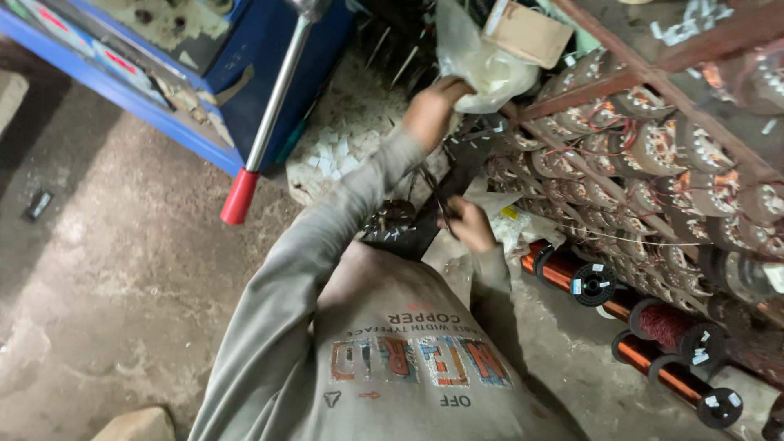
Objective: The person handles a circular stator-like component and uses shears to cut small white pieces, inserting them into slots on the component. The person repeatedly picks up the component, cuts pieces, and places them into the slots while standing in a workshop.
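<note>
My left hand (431, 110) is stretched out away from me and grips the lower edge of a crumpled clear plastic bag (482, 61) that rests on top of a rusty metal rack (653, 77). Close to my chest, my right hand (472, 224) is closed around a thin dark tool (438, 196), whose kind I cannot make out. Both arms are in grey sleeves. A small dark wound part (390, 219) lies just left of the right hand.
The rack holds several copper-wound motor stators (645, 147). Spools of copper wire (653, 327) lie on the floor at right. A cardboard box (527, 33) sits by the bag. A steel lever with a red grip (241, 196) hangs from a blue machine (245, 73). White paper scraps (335, 151) litter the concrete floor.
</note>
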